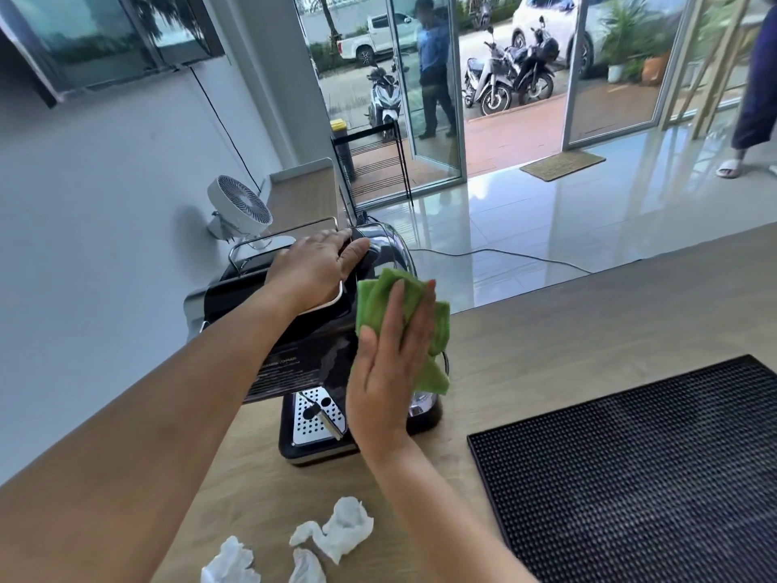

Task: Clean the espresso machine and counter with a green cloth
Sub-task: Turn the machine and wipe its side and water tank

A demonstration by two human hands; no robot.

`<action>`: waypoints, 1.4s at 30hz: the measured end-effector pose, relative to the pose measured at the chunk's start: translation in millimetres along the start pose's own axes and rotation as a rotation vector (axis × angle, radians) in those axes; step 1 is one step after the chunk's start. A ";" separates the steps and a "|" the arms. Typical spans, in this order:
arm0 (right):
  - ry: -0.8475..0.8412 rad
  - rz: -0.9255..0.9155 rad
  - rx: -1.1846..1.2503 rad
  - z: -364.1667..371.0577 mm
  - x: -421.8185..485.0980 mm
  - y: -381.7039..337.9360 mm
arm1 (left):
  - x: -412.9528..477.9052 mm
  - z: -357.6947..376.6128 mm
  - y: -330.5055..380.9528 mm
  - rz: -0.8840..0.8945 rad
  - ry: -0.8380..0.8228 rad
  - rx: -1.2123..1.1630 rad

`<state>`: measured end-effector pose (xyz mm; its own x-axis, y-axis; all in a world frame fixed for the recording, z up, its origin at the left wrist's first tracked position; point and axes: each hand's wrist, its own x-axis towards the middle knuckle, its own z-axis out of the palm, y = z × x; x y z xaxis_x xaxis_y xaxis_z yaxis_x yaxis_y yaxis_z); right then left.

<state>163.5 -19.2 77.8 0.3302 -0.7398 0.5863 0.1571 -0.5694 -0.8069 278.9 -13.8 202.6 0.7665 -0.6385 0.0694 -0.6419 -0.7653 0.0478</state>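
right hand (389, 372) pressing green cloth (376, 302) against espresso machine (311, 351), left hand (313, 271) atop

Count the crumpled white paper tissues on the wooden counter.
3: one at the bottom edge, the largest to its right, nearer the black espresso machine, a small one between them. Others may lie out of frame.

Black bar mat (630, 464), crumpled white tissues (336, 532), small white fan (239, 210), doormat (562, 164)

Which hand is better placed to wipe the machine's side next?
Right hand: it presses the green cloth flat against the espresso machine. The left hand rests on top, without cloth.
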 end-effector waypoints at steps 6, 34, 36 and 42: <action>0.044 0.122 -0.054 18.6 -51.1 45.2 | 5.1 4.1 -7.2 0.022 -0.006 -0.004; 0.254 0.196 0.059 24.4 -14.1 21.9 | -0.4 -0.6 -0.2 -0.006 0.016 0.016; 0.254 0.302 0.055 28.1 -40.3 50.4 | -1.2 -0.9 0.1 -0.009 0.016 0.017; 0.253 0.816 0.256 21.7 -68.2 78.2 | -2.9 -2.4 1.2 -0.005 0.009 -0.003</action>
<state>173.5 -5.4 -26.9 0.2193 -0.9540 -0.2043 0.1759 0.2447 -0.9535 275.8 -12.6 204.9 0.7693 -0.6341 0.0777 -0.6383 -0.7681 0.0515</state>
